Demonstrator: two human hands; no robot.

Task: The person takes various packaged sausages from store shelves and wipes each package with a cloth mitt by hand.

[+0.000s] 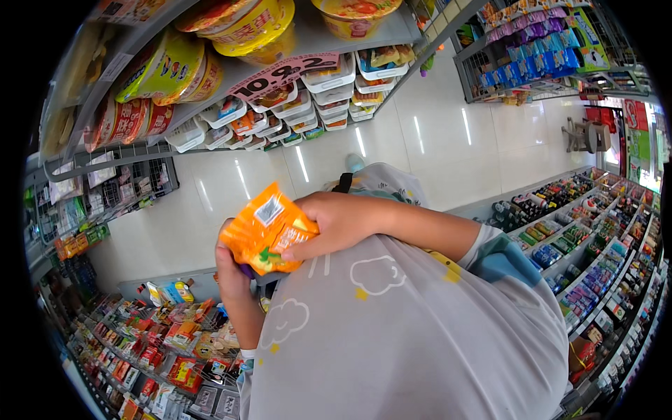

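A shiny orange snack packet [270, 231] bearing writing, a printed code and a green leaf picture is held in front of my chest. My right hand [336, 223] grips its right side, thumb across the front. My left hand [231, 262] holds the packet's left edge from behind, its fingers partly hidden. Below the packet, near my left palm, a small bit of something purple [247, 270] shows; I cannot tell what it is. The grey shirt [399, 325] on my torso lies just under the hands.
Ahead stands a shelf [304, 42] with instant noodle tubs [247, 26] above white baskets [331, 79] of packaged food. Packaged snacks [184, 336] fill a rack to the left. Drink shelves [572, 241] run along the right. A stool [583, 134] stands on the tiled floor [436, 136].
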